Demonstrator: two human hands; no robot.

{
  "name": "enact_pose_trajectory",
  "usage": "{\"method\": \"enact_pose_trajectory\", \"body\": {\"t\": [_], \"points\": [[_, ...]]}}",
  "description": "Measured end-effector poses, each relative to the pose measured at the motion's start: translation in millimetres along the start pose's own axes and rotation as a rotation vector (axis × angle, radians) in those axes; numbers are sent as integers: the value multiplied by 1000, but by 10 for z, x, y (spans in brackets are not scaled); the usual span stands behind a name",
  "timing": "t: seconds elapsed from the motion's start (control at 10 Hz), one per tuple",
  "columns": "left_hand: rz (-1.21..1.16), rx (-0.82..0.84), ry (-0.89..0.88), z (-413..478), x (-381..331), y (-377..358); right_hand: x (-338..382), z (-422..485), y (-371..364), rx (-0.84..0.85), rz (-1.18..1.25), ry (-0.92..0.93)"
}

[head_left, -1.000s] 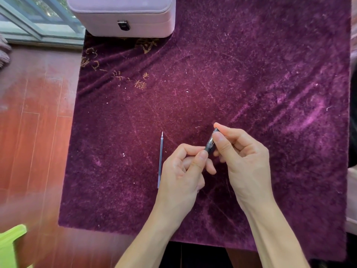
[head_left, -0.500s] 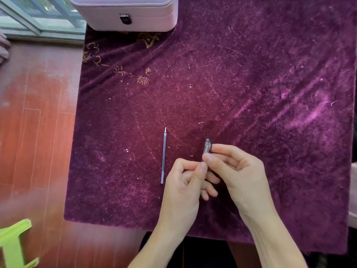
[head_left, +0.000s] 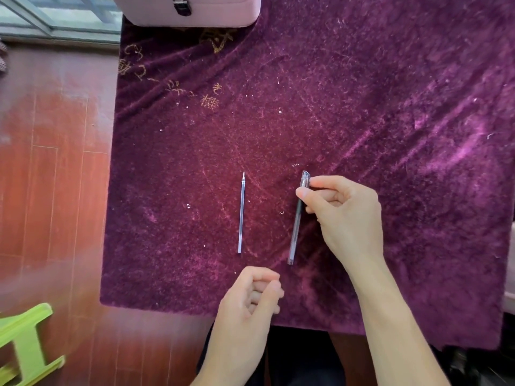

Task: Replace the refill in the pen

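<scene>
A clear pen with a dark grip and its cap on lies almost upright on the purple velvet cloth. My right hand pinches its capped upper end between thumb and forefinger. A thin loose refill lies on the cloth to the left of the pen, tip pointing away from me. My left hand hovers near the cloth's front edge, below the refill, with fingers loosely curled and nothing in them.
A pale pink case with a dark latch sits at the cloth's far edge. Red wooden floor runs along the left. A green plastic stool stands at the bottom left.
The hands have separated. My left hand let go of the pen and drew back toward me. My right hand has stretched the pen out along the cloth, its full length now visible.
</scene>
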State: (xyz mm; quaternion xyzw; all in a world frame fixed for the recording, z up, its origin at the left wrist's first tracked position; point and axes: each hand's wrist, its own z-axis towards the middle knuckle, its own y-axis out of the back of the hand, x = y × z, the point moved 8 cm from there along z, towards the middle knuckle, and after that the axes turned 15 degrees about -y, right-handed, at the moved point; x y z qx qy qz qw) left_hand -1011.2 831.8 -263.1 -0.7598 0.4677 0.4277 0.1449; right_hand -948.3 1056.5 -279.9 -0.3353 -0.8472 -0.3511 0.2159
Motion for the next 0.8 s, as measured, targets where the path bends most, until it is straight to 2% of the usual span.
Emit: {"method": "enact_pose_trajectory", "body": {"t": [0.2, 0.3, 0.6, 0.8], "points": [[35, 184, 322, -606, 592, 74, 8, -20, 64, -114, -101, 13], [104, 222, 353, -786, 749, 163, -1, -30, 66, -104, -67, -3], [208, 170, 295, -814, 728, 481, 87, -292, 351, -98, -29, -85], [189, 73, 294, -1000, 385, 701, 207, -1143, 799, -1, -4, -159]]}}
